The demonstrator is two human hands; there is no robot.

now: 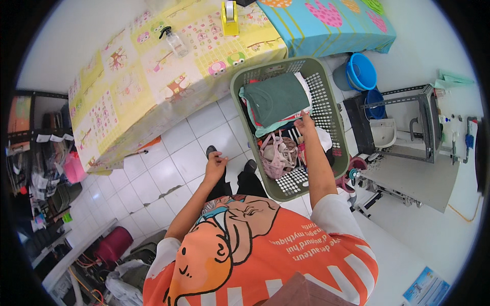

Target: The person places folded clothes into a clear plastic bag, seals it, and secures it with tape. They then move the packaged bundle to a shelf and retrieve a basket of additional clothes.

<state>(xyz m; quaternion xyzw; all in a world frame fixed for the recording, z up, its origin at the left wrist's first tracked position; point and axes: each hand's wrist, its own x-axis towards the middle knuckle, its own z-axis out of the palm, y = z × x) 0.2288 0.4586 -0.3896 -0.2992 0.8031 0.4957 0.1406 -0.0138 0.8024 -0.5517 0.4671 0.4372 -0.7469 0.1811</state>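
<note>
A green plastic laundry basket [341, 109] with perforated sides stands to my front right, holding clothes. At its far end lies a folded stack with a dark green shirt [278, 99] on top, and red, white and mint layers show beneath. Nearer to me is a loose heap with a pale pink bra [274, 158] and a striped black-and-white garment [295, 135]. My right hand [305, 125] reaches into the basket at the stack's near right corner, thumb and fingers apart. Over the floor left of the basket, my left hand [216, 163] is empty, its fingers loosely bent and apart.
A table with a yellow patterned cloth [148, 76] bears a spray bottle [174, 42] and a yellow tape dispenser [230, 20]. Beside it is a blue flowered cloth [326, 30]. Blue buckets [363, 71] and a metal frame stand right; crowded shelves [38, 137] line the left.
</note>
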